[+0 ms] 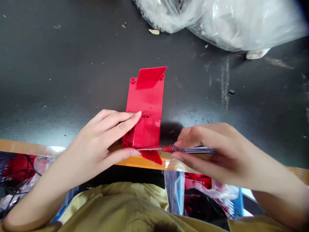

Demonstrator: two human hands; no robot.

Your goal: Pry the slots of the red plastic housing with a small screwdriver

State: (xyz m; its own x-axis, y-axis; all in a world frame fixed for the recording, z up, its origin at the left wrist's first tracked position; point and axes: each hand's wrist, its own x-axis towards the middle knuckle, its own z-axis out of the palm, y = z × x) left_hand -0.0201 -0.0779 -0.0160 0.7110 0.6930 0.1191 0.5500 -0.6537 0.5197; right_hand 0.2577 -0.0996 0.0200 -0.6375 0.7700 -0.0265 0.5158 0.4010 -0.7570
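A red plastic part lies on the dark table near its front edge, with slanted flaps at both ends and round screw posts at its corners. My left hand grips its lower left side, fingers on top and thumb at the near edge. In my right hand is a thin screwdriver with a red collar and see-through handle, held level. Its metal shaft crosses the near end of the part, and the tip reaches my left thumb. What exactly the tip touches is too small to tell.
Clear plastic bags with whitish contents lie at the back right of the table. An orange strip runs along the front edge. Below it stand blue crates, one with black cables, another with red parts.
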